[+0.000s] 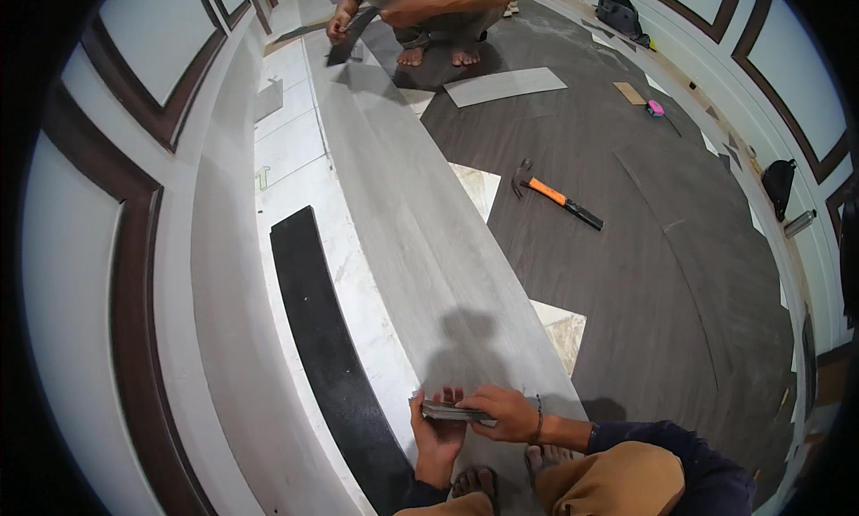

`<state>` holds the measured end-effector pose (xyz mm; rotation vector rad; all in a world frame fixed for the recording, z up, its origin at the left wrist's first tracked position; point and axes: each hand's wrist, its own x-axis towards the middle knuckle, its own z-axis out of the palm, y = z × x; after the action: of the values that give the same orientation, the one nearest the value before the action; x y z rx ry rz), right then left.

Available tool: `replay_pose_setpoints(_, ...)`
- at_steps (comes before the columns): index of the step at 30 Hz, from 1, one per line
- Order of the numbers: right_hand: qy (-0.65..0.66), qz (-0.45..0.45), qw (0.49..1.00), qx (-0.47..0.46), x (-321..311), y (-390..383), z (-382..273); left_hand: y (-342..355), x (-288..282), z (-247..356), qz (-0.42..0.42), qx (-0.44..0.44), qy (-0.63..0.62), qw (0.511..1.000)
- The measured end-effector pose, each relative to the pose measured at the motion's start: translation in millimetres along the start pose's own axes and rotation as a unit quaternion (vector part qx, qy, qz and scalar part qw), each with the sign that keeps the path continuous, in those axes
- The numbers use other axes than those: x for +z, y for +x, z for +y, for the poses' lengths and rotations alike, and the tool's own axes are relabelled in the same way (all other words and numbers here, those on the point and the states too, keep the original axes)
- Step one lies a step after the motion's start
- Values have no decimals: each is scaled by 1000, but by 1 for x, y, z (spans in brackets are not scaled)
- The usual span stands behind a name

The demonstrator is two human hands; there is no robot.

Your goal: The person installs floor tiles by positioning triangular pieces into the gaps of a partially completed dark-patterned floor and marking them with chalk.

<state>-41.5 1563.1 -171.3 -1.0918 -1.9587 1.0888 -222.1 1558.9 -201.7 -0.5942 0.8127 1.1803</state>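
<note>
Close to my knees, my left hand [438,437] and my right hand [507,412] both grip a short stack of thin grey pieces [455,412]. My left fingers curl around its left end, while my right hand closes over its right end. Below the stack run light grey floor planks [403,212], laid in a long strip. To the left, a long black plank [327,337] lies on the white tiles [291,149]. An orange-and-black claw hammer [559,199] rests on the dark grey flooring [626,274] to the right.
Ahead, another person [429,10] squats with a dark strip [352,40] in their hands. Near them lies a loose light plank [506,85]. A pink tape measure [656,109], a black bag [621,19] and a metal bottle [799,222] are along the right side. A panelled wall [76,274] borders the left.
</note>
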Motion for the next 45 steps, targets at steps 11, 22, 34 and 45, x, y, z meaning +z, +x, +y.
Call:
replay_pose_setpoints(11, -134, 66, 981, -121, 11, 33, 26, -4, 41, -8, -70, 149, 131, 978)
replay_pose_setpoints(22, -106, 14, 972, -209, -102, 93, -66, -70, 169, 18, -149, 17, 104, 983)
replay_pose_setpoints(34, -39, -15, 969, 245, -227, -19, -232, -236, 208, 32, -32, -76, 295, 952)
replay_pose_setpoints(45, 74, 10, 774, 629, -266, -523, -453, -539, 180, 65, 220, -151, 925, 272)
